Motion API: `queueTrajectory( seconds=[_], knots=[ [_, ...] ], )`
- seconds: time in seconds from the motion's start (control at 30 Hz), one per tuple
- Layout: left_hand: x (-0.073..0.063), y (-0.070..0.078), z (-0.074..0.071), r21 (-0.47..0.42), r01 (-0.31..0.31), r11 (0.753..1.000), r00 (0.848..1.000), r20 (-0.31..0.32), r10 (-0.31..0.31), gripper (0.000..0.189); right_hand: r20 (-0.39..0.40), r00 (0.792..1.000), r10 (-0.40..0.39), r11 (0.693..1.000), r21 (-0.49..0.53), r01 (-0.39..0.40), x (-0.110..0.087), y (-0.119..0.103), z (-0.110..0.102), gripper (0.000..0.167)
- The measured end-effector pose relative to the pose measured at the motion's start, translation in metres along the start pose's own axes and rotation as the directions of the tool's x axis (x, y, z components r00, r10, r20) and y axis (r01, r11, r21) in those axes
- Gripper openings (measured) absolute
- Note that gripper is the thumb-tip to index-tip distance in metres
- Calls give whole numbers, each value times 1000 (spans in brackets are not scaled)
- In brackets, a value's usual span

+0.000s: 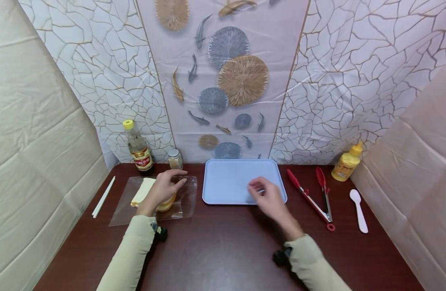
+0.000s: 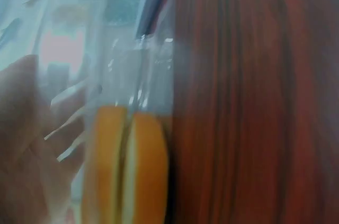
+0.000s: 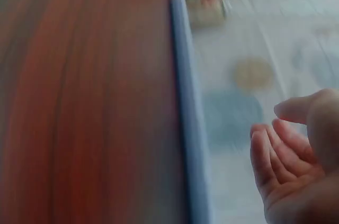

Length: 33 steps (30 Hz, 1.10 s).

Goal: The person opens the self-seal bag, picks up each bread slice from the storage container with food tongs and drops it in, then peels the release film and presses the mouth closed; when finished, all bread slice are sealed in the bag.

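Over a clear plastic bag [image 1: 188, 200] at the left hovers my left hand [image 1: 163, 190], thumb and fingers apart. Sliced bread [image 1: 146, 189] lies in the bag, partly covered by that hand. In the left wrist view, two brown-crusted slices [image 2: 148, 168] show through the film, with the fingers [image 2: 21, 128] beside them, relaxed. Above the right part of a pale blue tray [image 1: 226, 182] is my right hand [image 1: 271, 199], fingers loosely curled around nothing. The right wrist view shows its thumb and fingertips apart, near the tray's edge [image 3: 192, 118].
A dark sauce bottle [image 1: 141, 155] and a small capped jar [image 1: 175, 159] stand behind the bag. White chopsticks [image 1: 104, 197] lie far left. Right of the tray are red-tipped tongs [image 1: 310, 202], a yellow squeeze bottle [image 1: 346, 165] and a white spoon [image 1: 359, 212]. Fabric walls enclose the table [image 1: 215, 250].
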<state>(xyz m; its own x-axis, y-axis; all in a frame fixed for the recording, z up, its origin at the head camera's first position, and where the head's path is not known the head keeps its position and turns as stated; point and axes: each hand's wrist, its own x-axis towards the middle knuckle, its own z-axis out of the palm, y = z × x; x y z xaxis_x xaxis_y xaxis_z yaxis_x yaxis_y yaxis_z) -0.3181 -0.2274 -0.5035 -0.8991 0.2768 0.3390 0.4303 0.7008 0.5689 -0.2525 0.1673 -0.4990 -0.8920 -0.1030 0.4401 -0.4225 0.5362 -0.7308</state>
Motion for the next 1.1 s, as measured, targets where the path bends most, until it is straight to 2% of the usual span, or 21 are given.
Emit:
queueTrajectory(
  seconds=[0.1, 0.2, 0.3, 0.43, 0.53, 0.7, 0.8, 1.1],
  knots=[
    [7, 2, 13, -2, 45, 999, 999, 28, -45, 28, 142, 990, -15, 995, 100, 1, 7, -16, 49, 15],
    [13, 4, 22, 5, 78, 997, 996, 41, -78, 25, 257, 966, -25, 989, 144, -13, 13, -34, 87, 20],
    [18, 6, 25, 35, 94, 995, 995, 40, -95, 19, 338, 940, -39, 991, 131, -6, 26, -50, 114, 23],
    [21, 5, 24, 51, 104, 993, 994, 37, -106, 11, 417, 908, -51, 998, 61, 28, 44, -58, 138, 26],
    [21, 5, 22, 32, 101, 994, 994, 45, -102, 9, 435, 900, -33, 999, 11, 31, 55, -60, 151, 28],
    [21, 3, 20, 1, 87, 996, 995, 58, -87, 7, 426, 905, 6, 1000, -13, -1, 67, -60, 161, 30],
    [20, 0, 19, -16, 104, 994, 993, 60, -103, 6, 419, 908, 22, 1000, -23, -14, 71, -62, 163, 31],
    [16, -8, 17, -117, 138, 984, 990, 36, -135, 10, 295, 954, 57, 996, -82, -34, 74, -63, 169, 28]
  ],
)
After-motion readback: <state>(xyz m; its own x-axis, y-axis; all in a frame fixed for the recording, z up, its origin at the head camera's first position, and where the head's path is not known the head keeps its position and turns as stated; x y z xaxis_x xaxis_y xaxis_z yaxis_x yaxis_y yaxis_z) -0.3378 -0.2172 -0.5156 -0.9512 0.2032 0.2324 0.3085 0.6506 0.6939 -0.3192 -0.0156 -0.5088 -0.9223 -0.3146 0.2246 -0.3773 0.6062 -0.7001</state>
